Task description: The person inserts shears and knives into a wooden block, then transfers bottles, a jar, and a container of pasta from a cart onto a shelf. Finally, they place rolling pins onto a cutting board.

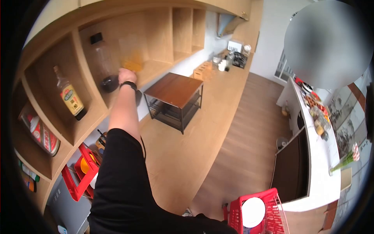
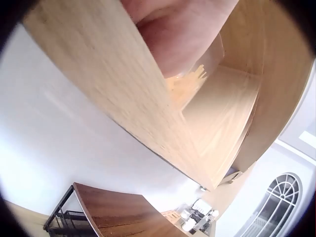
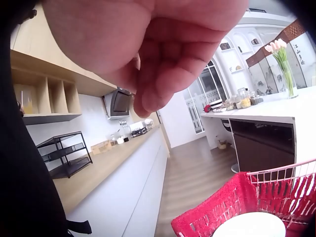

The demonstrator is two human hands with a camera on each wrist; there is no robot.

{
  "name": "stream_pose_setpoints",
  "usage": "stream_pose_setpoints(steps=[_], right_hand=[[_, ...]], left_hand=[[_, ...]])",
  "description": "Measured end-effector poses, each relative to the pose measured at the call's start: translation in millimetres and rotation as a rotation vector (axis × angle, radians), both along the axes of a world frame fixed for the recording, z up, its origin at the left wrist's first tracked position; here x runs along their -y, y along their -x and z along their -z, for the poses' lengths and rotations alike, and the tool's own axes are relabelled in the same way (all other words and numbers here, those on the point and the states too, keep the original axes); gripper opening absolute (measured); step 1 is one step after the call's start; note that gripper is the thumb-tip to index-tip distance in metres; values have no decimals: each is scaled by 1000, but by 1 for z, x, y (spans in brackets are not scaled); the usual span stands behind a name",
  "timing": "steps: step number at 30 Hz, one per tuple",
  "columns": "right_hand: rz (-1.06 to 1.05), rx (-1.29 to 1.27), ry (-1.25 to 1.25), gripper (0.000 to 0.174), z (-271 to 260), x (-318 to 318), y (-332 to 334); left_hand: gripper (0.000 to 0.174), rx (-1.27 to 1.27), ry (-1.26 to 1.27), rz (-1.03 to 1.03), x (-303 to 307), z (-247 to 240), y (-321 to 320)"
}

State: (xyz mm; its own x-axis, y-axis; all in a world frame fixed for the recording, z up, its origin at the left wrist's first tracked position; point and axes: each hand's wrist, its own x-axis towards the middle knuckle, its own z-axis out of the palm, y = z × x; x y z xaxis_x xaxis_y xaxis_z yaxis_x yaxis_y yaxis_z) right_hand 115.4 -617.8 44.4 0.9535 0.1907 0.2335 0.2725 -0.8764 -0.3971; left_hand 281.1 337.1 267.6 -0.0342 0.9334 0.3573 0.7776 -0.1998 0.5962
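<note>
My left hand (image 1: 127,76), with a dark band at its wrist, reaches into a wooden shelf compartment. It grips a clear container of yellow pasta (image 1: 131,64), low on the near side; in the left wrist view the hand (image 2: 180,37) hides part of the pasta (image 2: 190,84). Left of it stands a tall clear bottle (image 1: 103,58) with a black cap and dark contents at the bottom. My right hand (image 3: 158,54) hangs with loosely curled fingers and holds nothing, near a red basket (image 3: 215,210) with a white round thing (image 3: 252,226) in it.
A labelled bottle (image 1: 70,97) and a red-and-white package (image 1: 43,134) stand in compartments to the left. Below the shelf, a brown-topped rack (image 1: 173,89) sits on the counter (image 1: 187,144). Across the floor is a white island (image 1: 331,156) with jars and flowers.
</note>
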Motion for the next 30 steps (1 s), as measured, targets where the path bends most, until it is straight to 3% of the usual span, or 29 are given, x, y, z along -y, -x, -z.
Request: stream_pose_setpoints(steps=[1, 2, 3, 4, 5, 6, 7, 9, 10, 11, 12, 13, 15, 16, 17, 18, 19, 21, 23, 24, 25, 27, 29, 30], right_hand=[[-37, 38, 15, 14, -3, -3, 2], [58, -55, -20, 19, -2, -4, 7], [78, -143, -52, 24, -6, -3, 10], [58, 28, -109, 25, 10, -9, 5], [75, -109, -1, 31, 6, -3, 16], [123, -145, -10, 26, 14, 1, 23], [184, -226, -4, 23, 7, -3, 34], [184, -164, -1, 15, 10, 3, 46], [209, -190, -3, 12, 7, 5, 49], [214, -244, 45, 13, 19, 21, 62], [256, -285, 33, 13, 20, 33, 71], [275, -309, 21, 14, 20, 49, 73], [403, -294, -10, 17, 21, 82, 85], [494, -318, -44, 19, 22, 97, 90], [581, -338, -80, 21, 22, 115, 90], [629, -332, -76, 25, 24, 133, 90], [674, -329, -71, 29, 27, 150, 89], [724, -274, -61, 31, 33, 178, 80], [705, -277, -41, 32, 42, 206, 64], [668, -266, -22, 32, 48, 217, 54], [666, -310, -35, 33, 53, 223, 41], [639, -382, -44, 33, 73, 232, 16], [572, -546, -47, 30, 114, 242, -4], [535, -602, -66, 30, 140, 244, -10]], left_hand=[[63, -58, -21, -33, -18, 7, -3], [61, -199, -113, -53, -35, 12, -5], [55, -774, -225, 13, -29, 5, -1], [53, -1024, -119, 170, -84, 3, 5], [53, -1077, -138, 296, 46, 5, -47], [55, -995, -163, 337, 93, 22, 15], [57, -915, -180, 399, 190, 0, 13], [59, -890, -182, 596, 465, -90, 18], [62, -762, -157, 607, 527, -124, 42], [65, -638, -118, 599, 515, -139, 61], [68, -522, -68, 563, 458, -144, 66], [72, -396, -11, 497, 363, -132, 60], [78, -191, 81, 372, 84, -42, -3], [76, -240, -507, 407, 39, -25, -6], [73, -258, -1101, 419, 75, -14, -22], [73, -254, -1103, 442, 123, 2, -25], [78, -27, -1060, 873, 176, 21, -20], [96, -270, -580, 1117, 252, 69, -10], [47, -515, -884, 1513, 293, 149, -25], [63, -592, -508, 1358, 357, 194, 9], [71, -731, -245, 1361, 346, 246, 13], [82, -1091, -18, 1299, 400, 312, 46], [92, -1438, -165, 1186, 429, 352, 61], [92, -1456, -166, 1182, 433, 353, 62]])
